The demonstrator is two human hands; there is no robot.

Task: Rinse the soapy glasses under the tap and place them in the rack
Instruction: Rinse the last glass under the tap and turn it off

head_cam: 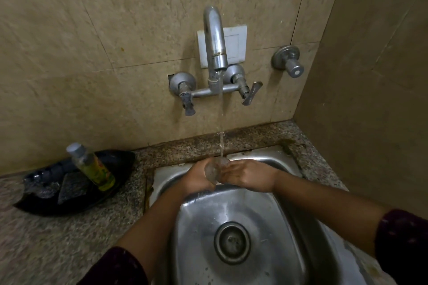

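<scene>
A small clear glass (214,170) is held over the back of the steel sink (273,233), right under the running water stream (221,136) from the wall tap (215,39). My left hand (196,178) grips the glass from the left side. My right hand (245,176) closes on it from the right, fingers at its rim. The glass is partly hidden by both hands. No rack is in view.
A black tray (69,190) on the granite counter at the left holds a green soap bottle (92,166) and a scrub pad (71,186). Tap levers (251,92) and a separate valve (289,61) stick out of the tiled wall. A side wall stands close at the right.
</scene>
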